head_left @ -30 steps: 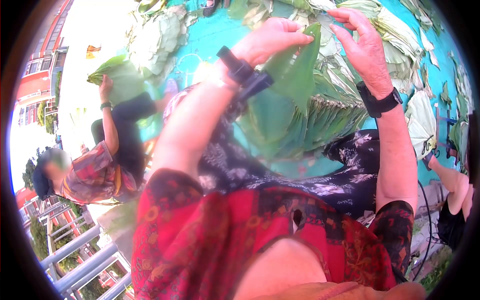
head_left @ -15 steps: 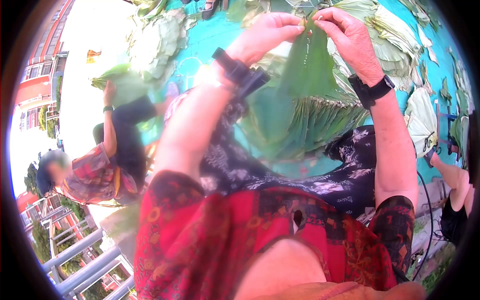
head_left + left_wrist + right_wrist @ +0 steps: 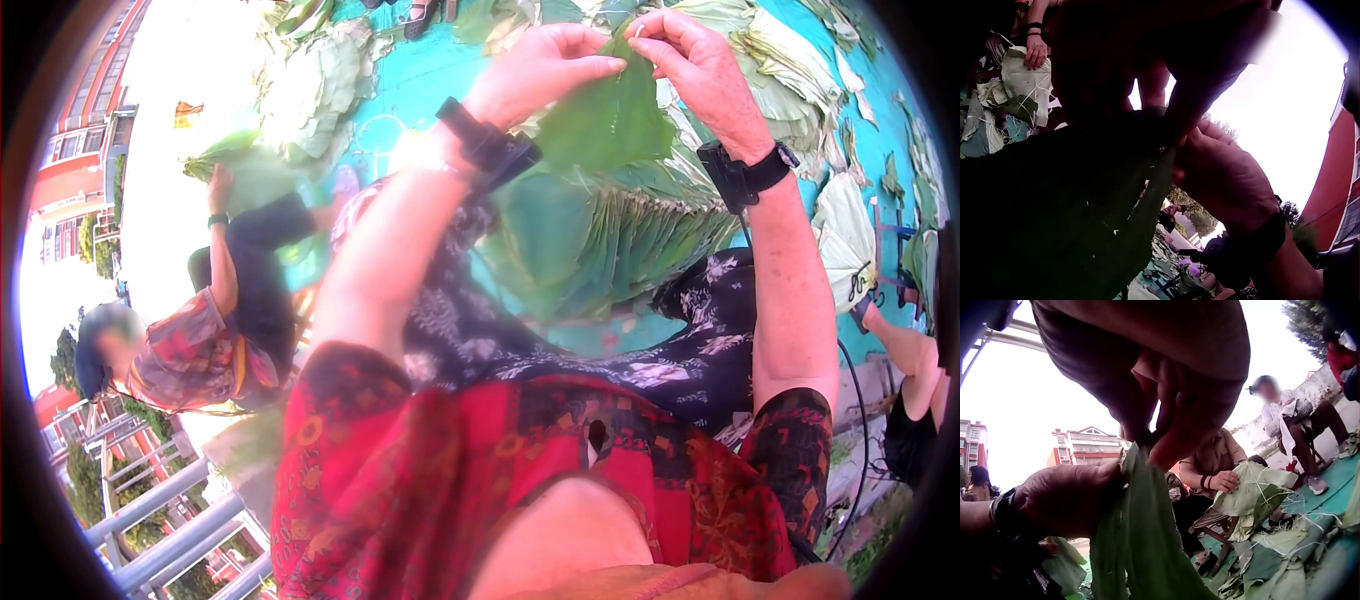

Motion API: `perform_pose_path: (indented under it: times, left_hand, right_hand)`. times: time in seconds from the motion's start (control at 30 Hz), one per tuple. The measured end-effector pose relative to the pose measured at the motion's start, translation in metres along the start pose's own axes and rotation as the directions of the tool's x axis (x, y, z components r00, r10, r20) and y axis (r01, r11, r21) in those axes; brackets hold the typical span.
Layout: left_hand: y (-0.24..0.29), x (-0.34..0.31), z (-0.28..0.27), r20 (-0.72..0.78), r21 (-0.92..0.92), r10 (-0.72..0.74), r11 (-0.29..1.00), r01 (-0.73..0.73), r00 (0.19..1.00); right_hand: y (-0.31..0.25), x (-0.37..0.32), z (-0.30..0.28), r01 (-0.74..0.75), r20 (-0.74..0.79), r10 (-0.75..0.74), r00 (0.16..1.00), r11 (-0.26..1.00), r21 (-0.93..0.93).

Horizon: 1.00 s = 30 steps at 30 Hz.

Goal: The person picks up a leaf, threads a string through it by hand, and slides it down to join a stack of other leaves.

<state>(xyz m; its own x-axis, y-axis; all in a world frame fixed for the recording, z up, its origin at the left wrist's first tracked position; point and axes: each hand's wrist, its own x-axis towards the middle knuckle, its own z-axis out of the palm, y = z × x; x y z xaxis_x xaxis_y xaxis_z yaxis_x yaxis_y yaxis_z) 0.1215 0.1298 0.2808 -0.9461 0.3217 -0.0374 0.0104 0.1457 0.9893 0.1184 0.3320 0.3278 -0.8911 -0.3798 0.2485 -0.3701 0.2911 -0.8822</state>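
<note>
I hold one green leaf up in front of me by its top edge. My left hand pinches that edge from the left, and my right hand pinches it just beside, fingertips nearly meeting. In the right wrist view the right hand's fingers close on the leaf from above, with the left hand at its side. In the left wrist view the leaf is dark and fills the lower left. A fanned stack of leaves lies on my lap below the hands.
Piles of pale leaves lie over a teal mat ahead. A seated person at the left lifts a leaf bundle; another person sits at the right edge. More seated people handle leaves. Metal railing runs lower left.
My right hand, apart from the leaf with loose fingers a second ago, has closed in and now pinches its top edge beside the left hand. The leaf has turned broader toward me.
</note>
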Motion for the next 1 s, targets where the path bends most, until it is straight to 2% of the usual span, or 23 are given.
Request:
perform_pose_path:
  times: [0.07, 0.2, 0.27, 0.33, 0.4, 0.43, 0.5, 0.53, 0.63, 0.7, 0.77, 0.87, 0.93, 1.0]
  left_hand:
    - [0.01, -0.005, 0.008, -0.005, -0.027, -0.045, 0.999, 0.045, 0.999]
    - [0.002, -0.002, 0.009, -0.038, -0.053, -0.155, 0.987, 0.153, 0.987]
    - [0.005, -0.003, 0.006, -0.017, 0.03, -0.261, 0.965, 0.262, 0.965]
    - [0.003, -0.007, 0.002, 0.004, 0.111, -0.347, 0.932, 0.345, 0.938]
    - [-0.006, -0.007, -0.002, 0.036, 0.199, -0.417, 0.894, 0.402, 0.908]
    - [-0.027, -0.004, -0.007, 0.054, 0.246, -0.417, 0.886, 0.393, 0.907]
    - [-0.029, -0.01, -0.007, 0.089, 0.444, -0.498, 0.795, 0.413, 0.863]
    - [-0.031, -0.011, -0.006, 0.099, 0.536, -0.532, 0.741, 0.405, 0.841]
    - [-0.107, -0.014, -0.009, 0.248, 0.566, -0.439, 0.789, 0.238, 0.864]
    - [-0.118, -0.019, 0.005, 0.328, 0.686, -0.484, 0.713, 0.148, 0.811]
    - [-0.147, -0.025, 0.018, 0.376, 0.761, -0.511, 0.647, 0.058, 0.773]
    - [-0.22, -0.037, 0.027, 0.432, 0.812, -0.496, 0.577, -0.086, 0.753]
    - [-0.239, -0.044, 0.032, 0.488, 0.816, -0.456, 0.542, -0.203, 0.744]
    - [-0.249, -0.044, 0.03, 0.452, 0.818, -0.472, 0.557, -0.142, 0.757]
  right_hand:
    - [0.0, -0.001, 0.0, -0.004, 0.046, 0.004, 0.999, 1.0, -0.006]
    - [0.013, 0.0, 0.01, 0.185, -0.047, -0.184, 0.982, 0.983, 0.012]
    - [0.009, 0.002, 0.012, 0.3, -0.101, -0.297, 0.95, 0.954, 0.018]
    - [-0.003, 0.002, 0.006, 0.137, -0.052, -0.129, 0.99, 0.968, 0.21]
    - [-0.015, 0.0, -0.007, -0.037, 0.039, 0.023, 0.999, 0.912, 0.409]
    - [-0.021, -0.002, -0.011, -0.033, 0.004, 0.035, 0.999, 0.899, 0.436]
    - [-0.018, -0.006, -0.022, 0.106, -0.016, -0.12, 0.993, 0.798, 0.593]
    - [-0.015, -0.007, -0.022, 0.146, -0.06, -0.137, 0.989, 0.791, 0.594]
    - [-0.01, -0.009, -0.021, 0.198, -0.148, -0.136, 0.98, 0.783, 0.59]
    - [-0.009, -0.009, -0.023, 0.143, -0.143, -0.073, 0.987, 0.796, 0.588]
    - [-0.003, -0.008, -0.032, 0.128, -0.049, -0.128, 0.991, 0.739, 0.661]
    - [-0.001, -0.009, -0.037, 0.135, 0.006, -0.187, 0.982, 0.732, 0.668]
    - [0.003, -0.009, -0.034, 0.121, -0.014, -0.146, 0.989, 0.761, 0.638]
    - [0.008, -0.005, -0.028, 0.075, -0.067, -0.044, 0.997, 0.791, 0.607]
